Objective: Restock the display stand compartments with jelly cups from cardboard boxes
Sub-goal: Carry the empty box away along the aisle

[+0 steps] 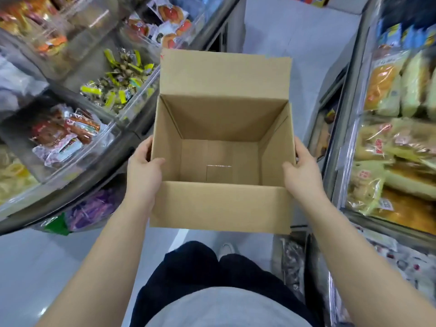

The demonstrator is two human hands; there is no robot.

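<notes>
Shop aisle between snack displays; left hand [144,171] and right hand [300,171] clasp empty cardboard box [221,204] by side walls. Likely light, stiff, crushable.

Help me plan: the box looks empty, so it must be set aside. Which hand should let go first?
Judging loosely, neither: the left hand and right hand grip opposite walls of the empty cardboard box alike. Lower it with both.

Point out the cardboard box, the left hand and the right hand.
cardboard box [221,204]: head view, on its near outer wall.
left hand [144,171]: head view, on the back of the hand at the box's left rim.
right hand [304,171]: head view, on the back of the hand at the box's right rim.
</notes>
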